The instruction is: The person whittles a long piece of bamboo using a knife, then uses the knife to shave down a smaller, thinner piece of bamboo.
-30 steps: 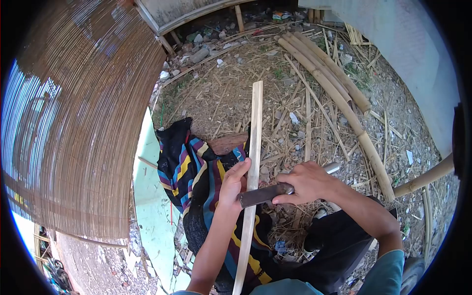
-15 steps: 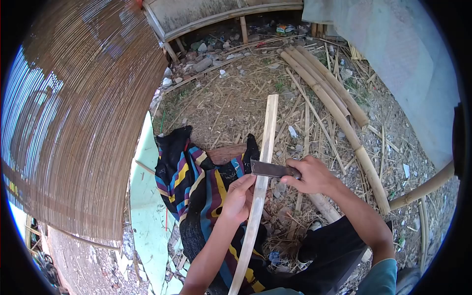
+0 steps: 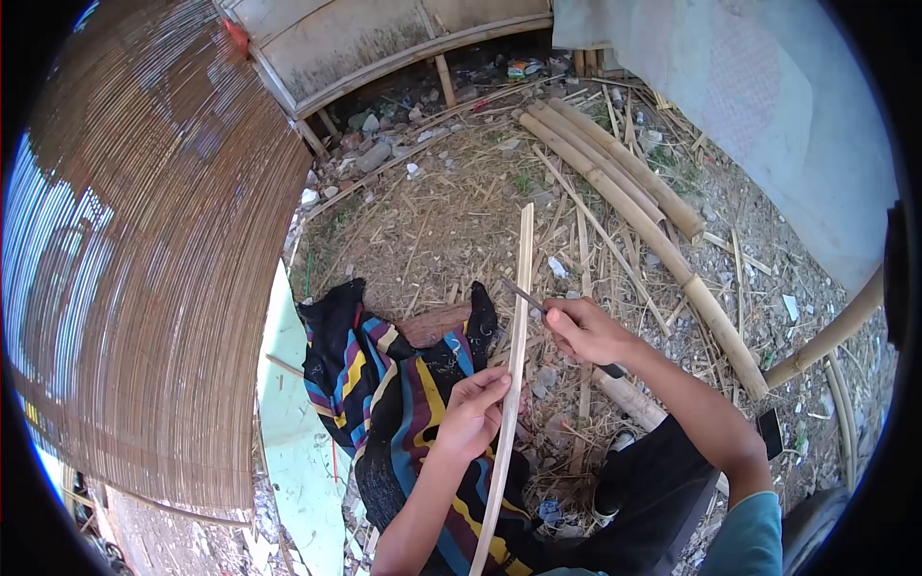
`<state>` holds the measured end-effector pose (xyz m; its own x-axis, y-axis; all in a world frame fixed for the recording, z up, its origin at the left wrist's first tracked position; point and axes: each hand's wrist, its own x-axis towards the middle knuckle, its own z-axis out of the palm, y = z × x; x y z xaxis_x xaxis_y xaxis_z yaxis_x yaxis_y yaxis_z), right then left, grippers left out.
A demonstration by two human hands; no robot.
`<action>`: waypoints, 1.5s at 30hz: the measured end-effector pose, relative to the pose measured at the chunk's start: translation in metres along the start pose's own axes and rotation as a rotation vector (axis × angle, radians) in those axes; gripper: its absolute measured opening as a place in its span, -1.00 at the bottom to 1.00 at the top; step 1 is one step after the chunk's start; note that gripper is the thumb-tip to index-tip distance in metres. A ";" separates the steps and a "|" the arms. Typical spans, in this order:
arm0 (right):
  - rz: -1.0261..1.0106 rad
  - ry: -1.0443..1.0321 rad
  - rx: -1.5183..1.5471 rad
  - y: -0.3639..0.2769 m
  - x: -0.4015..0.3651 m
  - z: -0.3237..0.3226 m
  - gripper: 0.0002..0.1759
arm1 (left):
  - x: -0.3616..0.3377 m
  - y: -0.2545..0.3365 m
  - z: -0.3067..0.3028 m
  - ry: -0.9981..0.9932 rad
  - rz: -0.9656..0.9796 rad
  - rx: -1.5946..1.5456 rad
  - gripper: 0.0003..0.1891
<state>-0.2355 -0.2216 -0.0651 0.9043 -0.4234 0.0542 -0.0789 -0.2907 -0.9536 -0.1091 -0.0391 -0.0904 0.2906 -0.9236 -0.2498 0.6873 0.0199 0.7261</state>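
A long, pale bamboo strip (image 3: 512, 422) runs from the bottom edge up through the middle of the view. My left hand (image 3: 473, 411) pinches it about halfway along, thumb and fingers closed on it. In my right hand (image 3: 586, 331) is a large knife (image 3: 526, 298), fingers wrapped around its dark handle. Its blade, seen nearly edge-on, crosses the strip above my left hand, close to the upper end. Beneath the strip lies a striped knit cloth (image 3: 427, 384), draped over my leg side, with a piece of brown wood (image 3: 434, 326) just behind it.
Several thick bamboo poles (image 3: 624, 178) lie on the ground at right, with split pieces and shavings around. A slatted bamboo screen (image 3: 163, 259) stands at left beside a pale green sheet (image 3: 303, 451). Rubble lies along a low wall (image 3: 355, 48) at the back; a pale sheet (image 3: 759, 115) hangs right.
The knife has turned from broadside to nearly edge-on and moved up the strip. My left hand sits lower on the strip, and the view has shifted slightly.
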 end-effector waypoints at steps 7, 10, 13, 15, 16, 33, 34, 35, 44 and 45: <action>0.078 -0.062 0.190 0.003 0.000 0.005 -0.39 | -0.011 -0.005 0.021 -0.065 -0.227 0.034 -0.67; 0.129 -0.080 0.126 0.003 0.000 0.007 -0.37 | -0.011 -0.012 0.022 0.009 -0.157 -0.025 -0.69; 0.211 -0.127 0.087 0.003 0.000 0.010 -0.32 | -0.008 -0.013 0.021 0.135 -0.055 0.052 -0.69; 0.285 -0.169 0.102 0.000 0.000 0.012 -0.31 | -0.006 -0.012 0.019 0.167 0.000 0.093 -0.69; 0.353 -0.193 0.128 -0.001 0.000 0.014 -0.30 | -0.005 -0.012 0.017 0.182 0.020 0.096 -0.69; 0.123 -0.284 -0.635 -0.023 -0.012 0.021 -0.26 | 0.006 -0.013 -0.001 0.353 0.105 0.205 -0.66; 0.122 -0.273 -0.633 -0.025 -0.011 0.022 -0.26 | 0.006 -0.013 0.000 0.359 0.102 0.224 -0.65; 0.114 -0.137 -0.703 -0.026 -0.011 0.023 -0.27 | 0.005 -0.013 0.002 0.350 0.101 0.232 -0.65; 0.184 0.022 -0.734 -0.029 -0.008 0.013 -0.34 | -0.004 -0.016 0.023 0.188 0.033 0.243 -0.60; 0.200 0.005 -0.679 -0.030 -0.008 0.014 -0.31 | -0.004 -0.015 0.023 0.178 0.034 0.251 -0.62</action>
<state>-0.2346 -0.1970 -0.0417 0.8433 -0.5281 -0.0999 -0.4891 -0.6771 -0.5498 -0.1366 -0.0445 -0.0855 0.4382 -0.8418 -0.3152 0.4961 -0.0659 0.8658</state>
